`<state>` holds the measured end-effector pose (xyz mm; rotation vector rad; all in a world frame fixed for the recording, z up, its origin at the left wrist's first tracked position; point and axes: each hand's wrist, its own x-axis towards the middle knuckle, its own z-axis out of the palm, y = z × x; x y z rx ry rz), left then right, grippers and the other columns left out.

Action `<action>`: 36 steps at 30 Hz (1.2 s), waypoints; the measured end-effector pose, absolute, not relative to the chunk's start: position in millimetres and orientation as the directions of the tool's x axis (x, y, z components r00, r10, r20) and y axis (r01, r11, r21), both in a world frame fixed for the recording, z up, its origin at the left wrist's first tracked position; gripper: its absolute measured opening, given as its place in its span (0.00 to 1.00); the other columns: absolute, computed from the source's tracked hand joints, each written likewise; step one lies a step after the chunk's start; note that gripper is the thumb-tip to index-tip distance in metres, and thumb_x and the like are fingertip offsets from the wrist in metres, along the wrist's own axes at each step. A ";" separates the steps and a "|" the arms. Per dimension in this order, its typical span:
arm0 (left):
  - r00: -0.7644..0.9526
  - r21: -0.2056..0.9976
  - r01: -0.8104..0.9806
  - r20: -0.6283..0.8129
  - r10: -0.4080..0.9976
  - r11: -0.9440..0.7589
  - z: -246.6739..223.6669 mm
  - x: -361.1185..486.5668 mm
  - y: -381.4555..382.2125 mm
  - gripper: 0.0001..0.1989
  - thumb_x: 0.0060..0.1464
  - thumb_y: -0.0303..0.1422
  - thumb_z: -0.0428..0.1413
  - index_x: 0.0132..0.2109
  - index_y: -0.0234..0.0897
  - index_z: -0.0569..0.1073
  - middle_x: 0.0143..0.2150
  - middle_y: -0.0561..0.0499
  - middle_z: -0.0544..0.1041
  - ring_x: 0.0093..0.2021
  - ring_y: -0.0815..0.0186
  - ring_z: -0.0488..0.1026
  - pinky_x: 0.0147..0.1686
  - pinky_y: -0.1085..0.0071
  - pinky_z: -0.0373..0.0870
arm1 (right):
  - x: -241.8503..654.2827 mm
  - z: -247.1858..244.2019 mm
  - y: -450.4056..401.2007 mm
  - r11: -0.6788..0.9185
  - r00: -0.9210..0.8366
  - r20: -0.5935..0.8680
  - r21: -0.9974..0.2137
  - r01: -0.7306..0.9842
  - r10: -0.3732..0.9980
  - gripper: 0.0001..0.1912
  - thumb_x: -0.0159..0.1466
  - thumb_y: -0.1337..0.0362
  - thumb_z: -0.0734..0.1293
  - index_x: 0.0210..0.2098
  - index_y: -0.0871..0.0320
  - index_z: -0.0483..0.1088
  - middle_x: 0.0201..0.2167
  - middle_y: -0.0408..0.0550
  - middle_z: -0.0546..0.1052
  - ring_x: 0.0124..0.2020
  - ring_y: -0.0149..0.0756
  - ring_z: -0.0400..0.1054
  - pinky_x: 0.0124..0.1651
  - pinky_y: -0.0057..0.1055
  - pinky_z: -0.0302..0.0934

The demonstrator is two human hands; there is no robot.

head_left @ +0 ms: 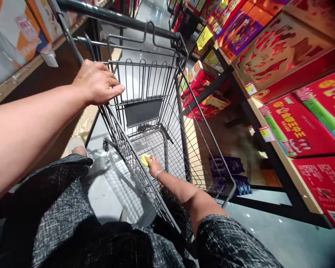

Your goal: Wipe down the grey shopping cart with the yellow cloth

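A grey wire shopping cart stands before me, its basket tilted across the view. My left hand is closed over the top rail of its near side, close to the corner by the dark handlebar. Down inside the basket, my right hand grips a bunched yellow cloth against the wires of the near side wall. Part of the cloth is hidden by the fingers. A dark grey panel is fixed to the wire end of the basket.
Shelves with red gift boxes and a large patterned box line the right, close to the cart. Another wooden shelf with cartons runs along the left. Purple packs lie low behind the cart's wires. Below is pale floor.
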<state>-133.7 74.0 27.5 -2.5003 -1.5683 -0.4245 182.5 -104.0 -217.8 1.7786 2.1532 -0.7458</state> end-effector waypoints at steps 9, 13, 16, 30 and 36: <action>0.446 0.057 0.863 0.379 0.811 -0.502 19.7 -136.8 86.4 0.31 0.56 0.51 0.34 0.39 0.45 0.79 0.40 0.55 0.81 0.50 0.57 0.69 0.44 0.52 0.50 | 254.4 -229.5 -60.9 0.032 -0.002 -0.494 0.053 0.998 0.869 0.38 0.63 0.60 0.64 0.69 0.38 0.48 0.72 0.47 0.44 0.69 0.58 0.39 0.63 0.55 0.44; 0.440 0.081 0.861 0.374 0.817 -0.502 25.8 -132.5 83.2 0.33 0.58 0.53 0.33 0.38 0.42 0.79 0.40 0.53 0.81 0.51 0.57 0.70 0.44 0.54 0.52 | 258.6 -237.1 -61.3 0.028 -0.041 -0.548 -0.032 0.999 0.836 0.39 0.63 0.48 0.65 0.70 0.40 0.46 0.74 0.47 0.35 0.72 0.59 0.30 0.66 0.55 0.37; 0.445 0.054 0.863 0.392 0.805 -0.503 24.7 -133.0 84.3 0.36 0.60 0.55 0.31 0.38 0.41 0.78 0.41 0.51 0.81 0.50 0.59 0.71 0.42 0.56 0.53 | 262.7 -236.4 -64.6 0.102 -0.114 -0.507 -0.051 0.993 0.855 0.33 0.67 0.57 0.63 0.69 0.38 0.50 0.73 0.45 0.45 0.70 0.49 0.40 0.66 0.46 0.43; 0.406 -0.025 0.911 0.218 0.888 -0.411 27.6 -135.5 98.6 0.40 0.60 0.53 0.30 0.44 0.30 0.79 0.50 0.46 0.78 0.54 0.57 0.67 0.54 0.60 0.55 | 312.4 -49.8 35.8 0.225 -0.277 0.061 0.430 0.874 0.959 0.28 0.69 0.64 0.56 0.68 0.40 0.53 0.72 0.51 0.48 0.64 0.61 0.42 0.55 0.57 0.51; 0.427 0.072 0.872 0.370 0.825 -0.484 39.5 -101.1 36.5 0.33 0.62 0.50 0.35 0.49 0.37 0.78 0.51 0.44 0.77 0.58 0.51 0.65 0.56 0.47 0.52 | 310.4 -96.9 -2.0 0.224 -0.186 -0.134 0.394 0.891 0.973 0.27 0.70 0.67 0.51 0.66 0.46 0.56 0.71 0.53 0.49 0.67 0.58 0.40 0.58 0.58 0.46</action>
